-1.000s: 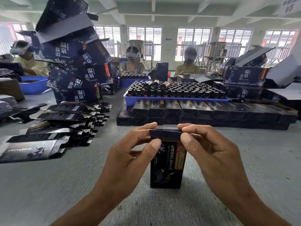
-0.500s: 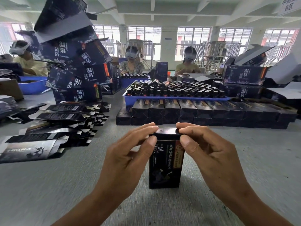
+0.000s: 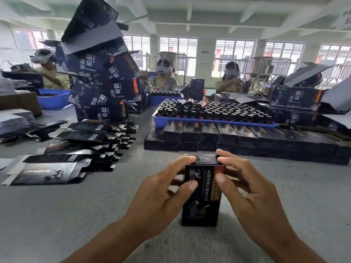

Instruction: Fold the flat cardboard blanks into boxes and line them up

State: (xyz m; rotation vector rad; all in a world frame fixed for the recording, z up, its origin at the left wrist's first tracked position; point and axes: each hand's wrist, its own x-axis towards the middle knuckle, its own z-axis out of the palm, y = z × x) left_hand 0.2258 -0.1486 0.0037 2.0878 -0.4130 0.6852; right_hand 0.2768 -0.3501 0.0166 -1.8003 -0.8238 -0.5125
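Head view: at far left, flat cardboard blanks [image 3: 62, 160] lie fanned in loose heaps on the grey table [image 3: 57, 215], with a leaning stack of large dark cartons [image 3: 98, 80] behind them. In the centre foreground a small black box [image 3: 201, 204] stands upright on the table. The left hand [image 3: 161, 198] grips its upper left side, fingertips curled over the top flap, thumb pressed on the front. The right hand [image 3: 252, 190] pinches the top right corner likewise. Behind, a row of finished boxes [image 3: 247, 137] fronts a blue tray of bottles [image 3: 212, 112].
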